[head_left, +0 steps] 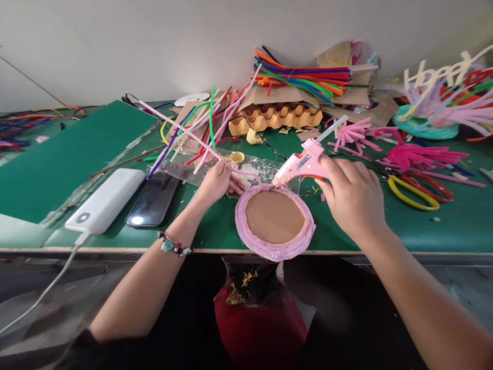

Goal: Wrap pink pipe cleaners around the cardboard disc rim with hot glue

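My left hand [219, 180] is closed around a long pink pipe cleaner [181, 127]. One end sticks up to the far left, and the other curves down to a round cardboard disc [275, 217]. Pink pipe cleaner coils [246, 234] ring the disc's edge. In my right hand [352, 198] is a pink hot glue gun [302, 163], gripped by its handle, with a clear glue stick [333, 127] poking from its back. The gun's nozzle points down at the far rim of the disc, near the pipe cleaner's end; whether it touches I cannot tell.
A white power bank [110, 198] with a cable and a dark phone [154, 198] lie left. Loose pipe cleaners, an egg carton [275, 117] and a colourful bundle [300, 77] stand behind. Yellow-handled scissors [412, 194] and pink pipe cleaner tufts [421, 154] are at the right.
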Demonstrator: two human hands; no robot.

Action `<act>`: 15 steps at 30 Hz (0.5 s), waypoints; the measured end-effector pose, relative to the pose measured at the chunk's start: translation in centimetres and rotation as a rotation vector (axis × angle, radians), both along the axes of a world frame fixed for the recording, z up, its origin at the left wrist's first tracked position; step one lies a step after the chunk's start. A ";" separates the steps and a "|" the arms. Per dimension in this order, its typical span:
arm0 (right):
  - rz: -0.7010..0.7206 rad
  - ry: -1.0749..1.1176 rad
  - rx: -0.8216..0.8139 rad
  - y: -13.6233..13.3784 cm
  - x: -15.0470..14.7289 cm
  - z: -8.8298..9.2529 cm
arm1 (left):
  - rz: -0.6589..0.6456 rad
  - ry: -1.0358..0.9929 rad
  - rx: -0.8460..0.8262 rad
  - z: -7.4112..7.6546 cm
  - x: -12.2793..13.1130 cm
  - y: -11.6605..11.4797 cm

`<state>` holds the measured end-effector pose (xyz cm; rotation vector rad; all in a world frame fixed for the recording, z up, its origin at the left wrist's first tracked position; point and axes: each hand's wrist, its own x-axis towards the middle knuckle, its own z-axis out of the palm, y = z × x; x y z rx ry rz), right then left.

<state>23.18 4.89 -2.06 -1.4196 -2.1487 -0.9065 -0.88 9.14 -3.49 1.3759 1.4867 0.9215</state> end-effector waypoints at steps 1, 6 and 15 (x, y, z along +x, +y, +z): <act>0.000 0.008 -0.004 0.0 0.0 0.0 | 0.000 -0.001 -0.001 0.0 0.0 0.0; 0.000 0.026 -0.012 -0.2 0.0 0.2 | 0.005 -0.004 -0.006 0.0 0.0 0.0; -0.010 0.029 -0.020 -0.5 0.4 0.4 | 0.009 0.005 -0.015 0.0 0.1 0.0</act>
